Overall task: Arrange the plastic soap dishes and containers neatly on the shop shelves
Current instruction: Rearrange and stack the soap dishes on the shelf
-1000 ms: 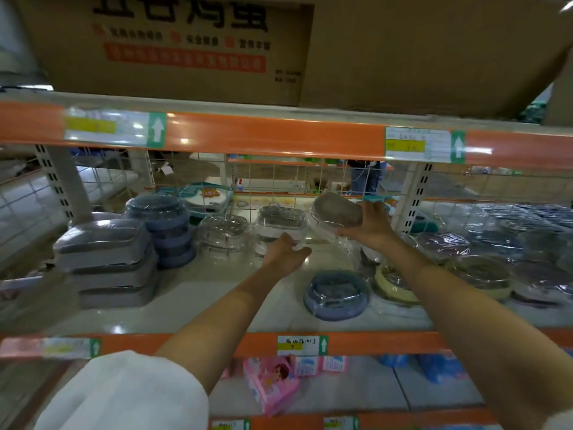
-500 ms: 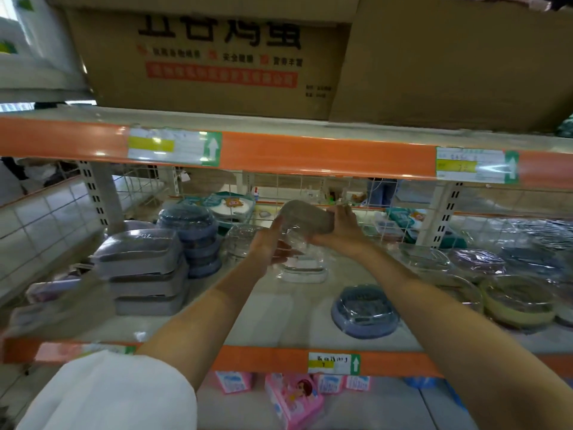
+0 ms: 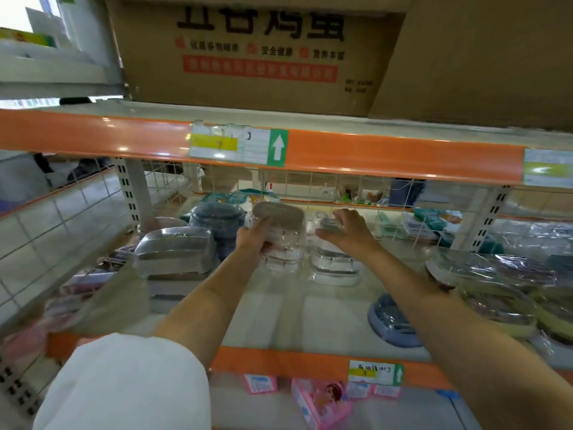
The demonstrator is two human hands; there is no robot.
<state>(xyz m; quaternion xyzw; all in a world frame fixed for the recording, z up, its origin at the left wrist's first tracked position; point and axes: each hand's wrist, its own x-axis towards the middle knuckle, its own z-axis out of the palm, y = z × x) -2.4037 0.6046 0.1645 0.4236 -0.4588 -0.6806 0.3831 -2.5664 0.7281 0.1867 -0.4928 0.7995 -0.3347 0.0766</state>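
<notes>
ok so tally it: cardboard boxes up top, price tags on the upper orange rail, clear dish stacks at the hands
cardboard boxes: 2
price tags: 2
clear dish stacks: 2
total: 6

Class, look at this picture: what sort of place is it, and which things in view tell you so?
Most likely a shop aisle: orange-edged shelves carry price labels, wrapped soap dishes sit in stacks, and a cardboard stock carton rests above.

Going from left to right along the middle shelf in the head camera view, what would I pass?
Grey lidded boxes stacked → dark blue round containers stacked → left hand gripping a clear soap dish → right hand on another clear stack → blue dish → yellow-rimmed dishes in plastic wrap.
</notes>
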